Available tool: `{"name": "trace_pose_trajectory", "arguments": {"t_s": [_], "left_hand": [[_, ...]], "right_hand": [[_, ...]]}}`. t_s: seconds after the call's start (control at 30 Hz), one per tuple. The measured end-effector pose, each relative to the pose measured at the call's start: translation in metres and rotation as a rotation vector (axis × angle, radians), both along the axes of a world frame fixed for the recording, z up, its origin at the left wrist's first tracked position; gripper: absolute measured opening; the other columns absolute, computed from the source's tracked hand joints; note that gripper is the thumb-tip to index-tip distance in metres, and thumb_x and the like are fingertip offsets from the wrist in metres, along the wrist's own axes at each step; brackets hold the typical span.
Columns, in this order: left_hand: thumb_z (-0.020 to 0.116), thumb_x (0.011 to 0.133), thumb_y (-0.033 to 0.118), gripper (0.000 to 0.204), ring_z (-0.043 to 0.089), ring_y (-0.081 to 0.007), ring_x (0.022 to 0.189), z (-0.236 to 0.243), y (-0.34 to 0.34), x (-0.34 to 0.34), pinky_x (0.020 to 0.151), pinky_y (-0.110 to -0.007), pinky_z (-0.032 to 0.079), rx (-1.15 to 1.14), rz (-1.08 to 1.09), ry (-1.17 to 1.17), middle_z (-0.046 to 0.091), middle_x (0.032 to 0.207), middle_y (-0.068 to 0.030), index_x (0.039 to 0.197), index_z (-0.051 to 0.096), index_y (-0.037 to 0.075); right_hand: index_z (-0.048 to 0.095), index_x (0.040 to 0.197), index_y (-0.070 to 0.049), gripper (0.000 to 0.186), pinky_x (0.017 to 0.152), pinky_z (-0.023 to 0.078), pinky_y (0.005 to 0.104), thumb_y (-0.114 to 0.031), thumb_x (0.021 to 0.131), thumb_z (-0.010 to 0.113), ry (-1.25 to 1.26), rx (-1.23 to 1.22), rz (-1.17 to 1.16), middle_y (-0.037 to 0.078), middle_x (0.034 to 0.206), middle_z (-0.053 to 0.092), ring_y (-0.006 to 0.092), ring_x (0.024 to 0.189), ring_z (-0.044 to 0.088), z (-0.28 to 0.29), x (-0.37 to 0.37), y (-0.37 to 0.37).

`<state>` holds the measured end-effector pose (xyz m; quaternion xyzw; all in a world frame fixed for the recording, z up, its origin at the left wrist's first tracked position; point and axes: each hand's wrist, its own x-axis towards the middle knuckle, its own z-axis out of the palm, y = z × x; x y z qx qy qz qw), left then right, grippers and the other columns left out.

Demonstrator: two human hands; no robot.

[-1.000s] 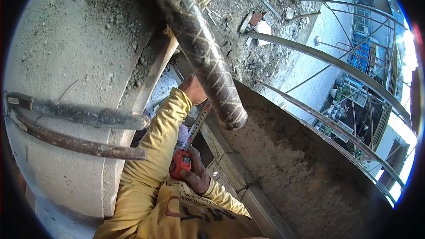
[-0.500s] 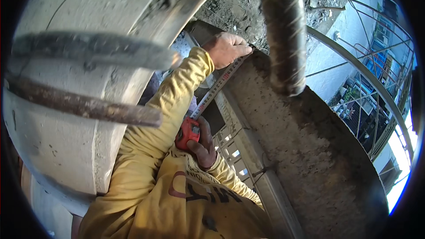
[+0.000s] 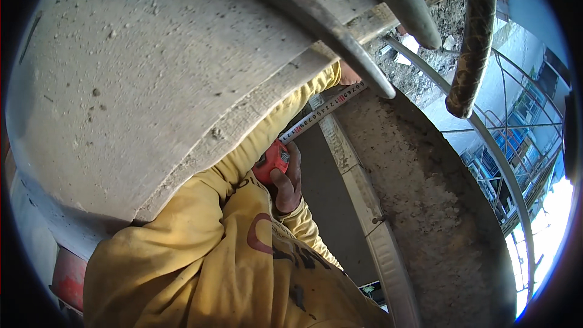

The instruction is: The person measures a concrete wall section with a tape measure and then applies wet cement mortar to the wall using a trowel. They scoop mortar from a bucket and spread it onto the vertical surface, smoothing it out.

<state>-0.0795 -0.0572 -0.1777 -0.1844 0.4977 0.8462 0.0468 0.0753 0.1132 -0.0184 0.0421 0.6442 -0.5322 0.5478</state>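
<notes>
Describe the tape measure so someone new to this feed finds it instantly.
Start at the broad grey panel filling the upper left, and follow the yellow left sleeve along its lower-right edge. Beside that sleeve, the right hand grips the tape measure. Unlike the red object at lower left, it has a white, marked blade running up and right.

place: construction site | signs: ribbed steel bar [image 3: 475,42], rough concrete wall [image 3: 425,206], rubble [image 3: 414,82]
</notes>
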Motion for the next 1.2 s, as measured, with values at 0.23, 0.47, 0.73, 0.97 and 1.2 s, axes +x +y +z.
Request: {"name": "trace_pose_trajectory", "arguments": {"t_s": [0.23,0.47,0.73,0.97,1.2], "left_hand": [[0.075,0.082,0.032,0.036,0.056,-0.0129,0.076,-0.006,0.006,-0.005,0.072,-0.031,0.046,-0.035,-0.010,-0.016,0.066,0.079,-0.0051,0.093,0.070,-0.002],[0.071,0.086,0.039,0.045,0.059,-0.0165,0.087,-0.020,0.014,-0.002,0.084,-0.032,0.046,-0.042,0.027,0.012,0.067,0.091,-0.0087,0.104,0.067,-0.003],[0.068,0.087,0.036,0.036,0.062,-0.0207,0.088,0.030,-0.022,0.008,0.084,-0.036,0.047,-0.324,-0.151,-0.078,0.068,0.089,-0.0102,0.098,0.069,0.003],[0.067,0.088,0.034,0.031,0.058,-0.0175,0.076,0.006,-0.003,0.004,0.075,-0.037,0.047,-0.177,-0.038,0.047,0.063,0.077,-0.0060,0.086,0.066,0.003],[0.068,0.089,0.018,0.022,0.062,-0.0159,0.085,0.011,-0.005,0.006,0.081,-0.029,0.051,0.194,0.053,0.081,0.070,0.090,-0.0068,0.100,0.069,-0.001]], "right_hand": [[0.028,0.142,0.005,0.079,0.101,0.037,0.0333,-0.031,0.079,0.062,-0.103,0.025,-0.017,0.013,0.128,0.047,0.0218,0.115,0.047,0.005,-0.005,-0.006],[0.032,0.138,0.006,0.081,0.088,0.046,0.0316,-0.038,0.077,0.059,0.078,0.079,0.083,0.011,0.107,0.057,0.0203,0.098,0.055,0.009,-0.005,-0.015],[0.031,0.139,0.007,0.077,0.100,0.037,0.0347,-0.035,0.082,0.059,0.123,0.023,0.147,0.014,0.125,0.049,0.0227,0.113,0.048,0.005,-0.008,-0.009],[0.031,0.139,0.006,0.075,0.100,0.037,0.0349,-0.034,0.082,0.059,0.013,0.007,0.156,0.014,0.125,0.050,0.0226,0.114,0.049,0.009,-0.008,-0.011],[0.027,0.142,0.001,0.074,0.106,0.031,0.0368,-0.026,0.083,0.061,0.160,-0.029,0.243,0.012,0.125,0.049,0.0234,0.122,0.045,-0.001,-0.019,-0.001]]}}
